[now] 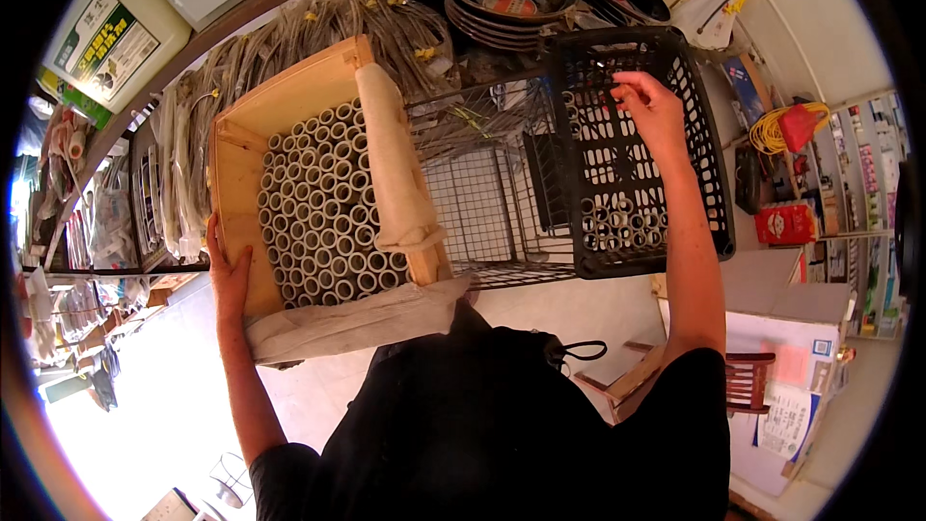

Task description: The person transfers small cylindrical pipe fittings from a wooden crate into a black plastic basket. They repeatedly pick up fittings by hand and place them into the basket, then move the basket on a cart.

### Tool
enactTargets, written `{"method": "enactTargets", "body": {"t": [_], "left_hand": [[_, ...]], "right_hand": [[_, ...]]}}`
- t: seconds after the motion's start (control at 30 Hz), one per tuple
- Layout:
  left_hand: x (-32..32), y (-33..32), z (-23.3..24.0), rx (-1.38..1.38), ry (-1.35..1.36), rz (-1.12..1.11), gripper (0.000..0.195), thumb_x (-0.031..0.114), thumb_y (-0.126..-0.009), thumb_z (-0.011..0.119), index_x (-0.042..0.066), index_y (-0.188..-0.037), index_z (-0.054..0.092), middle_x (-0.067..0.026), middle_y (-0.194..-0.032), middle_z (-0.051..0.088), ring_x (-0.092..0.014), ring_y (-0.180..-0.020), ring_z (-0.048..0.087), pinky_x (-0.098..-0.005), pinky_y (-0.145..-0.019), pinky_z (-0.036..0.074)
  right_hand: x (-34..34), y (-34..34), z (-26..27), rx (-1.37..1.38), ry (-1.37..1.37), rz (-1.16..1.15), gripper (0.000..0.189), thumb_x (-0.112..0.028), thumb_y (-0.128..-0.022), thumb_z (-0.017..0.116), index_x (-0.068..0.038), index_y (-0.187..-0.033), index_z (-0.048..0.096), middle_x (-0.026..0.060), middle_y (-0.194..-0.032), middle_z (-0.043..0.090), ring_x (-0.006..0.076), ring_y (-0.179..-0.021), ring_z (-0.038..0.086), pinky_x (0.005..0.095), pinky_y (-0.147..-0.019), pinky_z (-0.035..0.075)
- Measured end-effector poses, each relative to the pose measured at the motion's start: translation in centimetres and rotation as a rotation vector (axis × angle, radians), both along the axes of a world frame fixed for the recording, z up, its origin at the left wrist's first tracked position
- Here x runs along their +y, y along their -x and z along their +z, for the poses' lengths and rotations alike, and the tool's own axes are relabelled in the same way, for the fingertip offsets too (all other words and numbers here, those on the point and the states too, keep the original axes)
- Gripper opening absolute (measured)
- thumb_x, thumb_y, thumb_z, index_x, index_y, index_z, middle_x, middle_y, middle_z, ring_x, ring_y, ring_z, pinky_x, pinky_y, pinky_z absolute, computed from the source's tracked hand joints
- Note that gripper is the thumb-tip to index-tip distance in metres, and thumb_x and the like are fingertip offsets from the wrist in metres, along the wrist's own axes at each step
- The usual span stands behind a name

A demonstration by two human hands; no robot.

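A wooden box (291, 87), its near edge and right side covered with cloth, holds many short grey plastic tubes (318, 195) with their round ends up. My left hand (233, 271) rests on the outside of its left wall, the thumb towards the rim. To the right sits a black plastic crate (604, 159) with a small group of similar tubes (626, 223) at its near end and a few by its left wall. Over the crate is my right hand (647, 112), fingers bent and close together; whether something small is between the fingertips cannot be told.
A wire basket (470, 195) stands between box and crate. Behind lie bundled hoses in plastic (311, 36) and stacked black pans (506, 3). A white jerrycan (119, 36) stands at the upper left. At the right are a red box (787, 222), a coiled yellow cord (770, 132) and a wooden chair (749, 382).
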State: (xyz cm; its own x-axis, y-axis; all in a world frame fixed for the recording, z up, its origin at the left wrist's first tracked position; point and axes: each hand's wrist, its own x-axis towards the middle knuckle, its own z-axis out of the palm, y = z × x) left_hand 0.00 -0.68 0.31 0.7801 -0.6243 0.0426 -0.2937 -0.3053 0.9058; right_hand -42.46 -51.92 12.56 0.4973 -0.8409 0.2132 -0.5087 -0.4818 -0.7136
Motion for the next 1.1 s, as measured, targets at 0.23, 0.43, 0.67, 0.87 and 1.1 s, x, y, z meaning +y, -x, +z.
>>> {"method": "enactTargets", "body": {"t": [0.23, 0.43, 0.67, 0.87, 1.1], "left_hand": [[0.3, -0.1, 0.0, -0.046, -0.051, 0.018, 0.084, -0.014, -0.087, 0.056, 0.016, -0.158, 0.024, -0.0132, -0.16, 0.033, -0.026, -0.144, 0.037, -0.0362, -0.115, 0.035], [0.4, 0.4, 0.3, -0.029, -0.067, 0.042, 0.084, -0.014, -0.087, 0.055, 0.018, -0.158, 0.025, -0.0129, -0.159, 0.034, -0.026, -0.142, 0.039, -0.0365, -0.114, 0.036], [-0.3, 0.7, 0.8, -0.066, -0.13, 0.066, 0.083, -0.012, -0.087, 0.055, 0.019, -0.158, 0.024, -0.013, -0.16, 0.035, -0.028, -0.142, 0.041, -0.0379, -0.113, 0.039], [-0.3, 1.0, 1.0, -0.062, -0.184, 0.092, 0.083, -0.012, -0.087, 0.055, 0.019, -0.158, 0.024, -0.014, -0.159, 0.036, -0.029, -0.144, 0.039, -0.0381, -0.114, 0.037], [-0.2, 0.2, 0.1, -0.076, -0.131, 0.075, 0.082, -0.011, -0.086, 0.058, 0.015, -0.157, 0.026, -0.0144, -0.159, 0.038, -0.03, -0.146, 0.036, -0.039, -0.116, 0.033]], "right_hand": [[-4.3, 0.8, -6.5, 0.519, 0.261, 0.151, 0.023, -0.016, -0.089, 0.066, -0.016, -0.111, 0.071, 0.0056, -0.112, 0.068, 0.0304, -0.098, 0.068, 0.0418, -0.082, 0.055], [-6.2, -0.6, -10.5, 0.716, 0.361, 0.372, 0.034, -0.013, -0.082, 0.07, -0.018, -0.116, 0.069, 0.0054, -0.129, 0.06, 0.0314, -0.111, 0.064, 0.045, -0.091, 0.055], [-8.8, -1.6, -14.9, 0.906, 0.376, 0.404, 0.032, -0.007, -0.08, 0.067, -0.016, -0.111, 0.069, 0.0083, -0.131, 0.056, 0.031, -0.114, 0.064, 0.0443, -0.091, 0.056], [-9.2, -3.0, -16.1, 0.999, 0.469, 0.427, 0.03, -0.007, -0.086, 0.059, -0.011, -0.114, 0.066, 0.0108, -0.125, 0.058, 0.0317, -0.111, 0.065, 0.0452, -0.085, 0.057], [-11.1, -0.3, -20.0, 0.873, 0.332, 0.306, 0.034, -0.005, -0.088, 0.054, -0.003, -0.122, 0.056, 0.0274, -0.111, 0.066, 0.0433, -0.098, 0.067, 0.0516, -0.08, 0.055]]}}
